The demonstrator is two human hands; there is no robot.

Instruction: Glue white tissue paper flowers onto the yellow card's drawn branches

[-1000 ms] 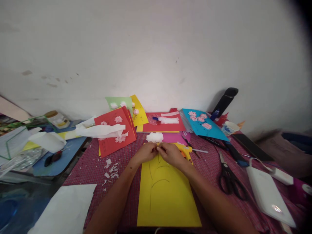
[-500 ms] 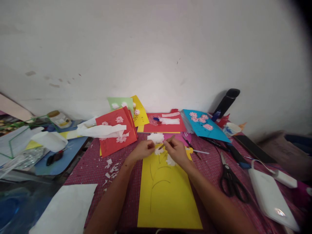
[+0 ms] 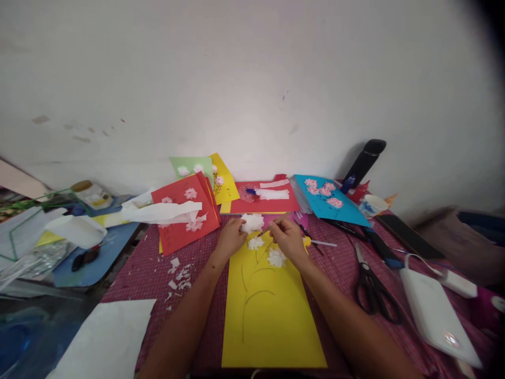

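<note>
A yellow sheet (image 3: 276, 326) with thin dark stem lines lies in front of me. Two white paper flowers, a small one (image 3: 255, 242) and a fuller one (image 3: 276, 258), sit on its upper part. My left hand (image 3: 231, 239) is beyond the sheet's upper left edge, its fingertips closed at the edge of a white tissue paper piece (image 3: 252, 223). My right hand (image 3: 289, 241), above the upper right of the sheet, pinches a thin brown stick (image 3: 262, 233) whose tip points left toward the tissue paper. The fingers hide most of the stick.
Paper scraps (image 3: 181, 276) and a white sheet (image 3: 106, 337) lie at left. Red cards (image 3: 181, 195) and a blue card (image 3: 329, 200) with flowers stand behind. Black scissors (image 3: 373, 289), a white power bank (image 3: 437, 316) and a yellow-handled tool (image 3: 323, 243) are at right.
My left hand has moved up to the tissue paper. My right hand has lifted the stick's tip away from the small flower, which now shows fully. The view has shifted slightly.
</note>
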